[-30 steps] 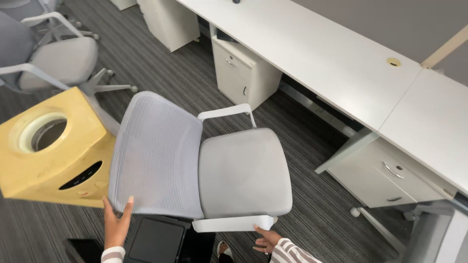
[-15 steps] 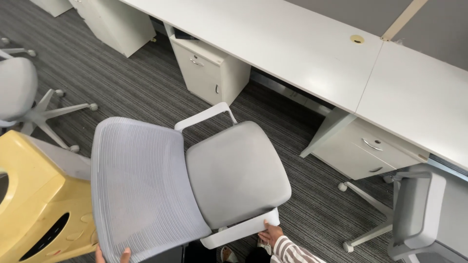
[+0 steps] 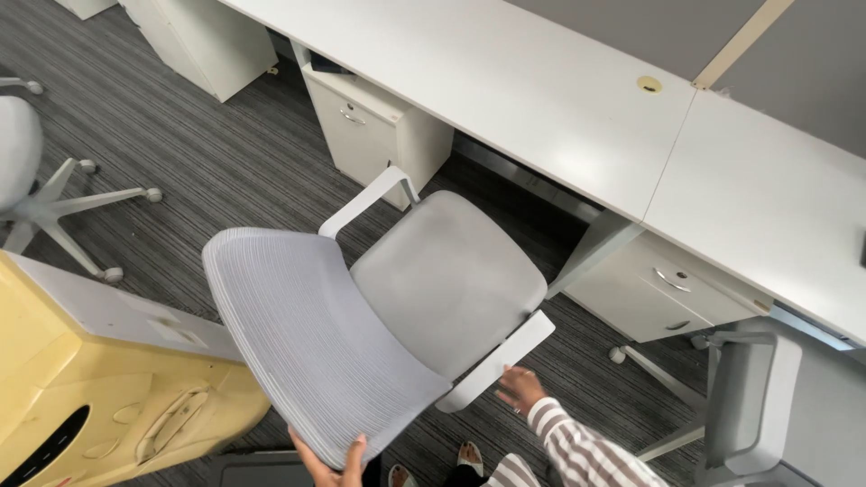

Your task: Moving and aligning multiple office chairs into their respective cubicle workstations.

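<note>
Below, the left hand [image 3: 329, 455] gripped the grey chair's [image 3: 379, 316] mesh backrest edge, fingers curled on it. The right hand [image 3: 519, 390] hovered spread just beside its white armrest [image 3: 501, 359], near the desk [image 3: 541, 99].

The left hand [image 3: 329, 458] is mostly hidden behind the chair [image 3: 379, 316] back, and the bottom edge cuts it off; only some fingers [image 3: 357, 448] show. The chair's legs and wheels hide under its seat. The right hand [image 3: 519, 390] is a bit blurry, and its striped sleeve [image 3: 586, 451] runs off the bottom edge. The yellow bin [image 3: 99, 397] is cut off at the left and bottom. Another chair [image 3: 23, 162] at the far left shows only part of its seat and legs. The long worktop [image 3: 559, 99] runs out of the picture at the right.
</note>
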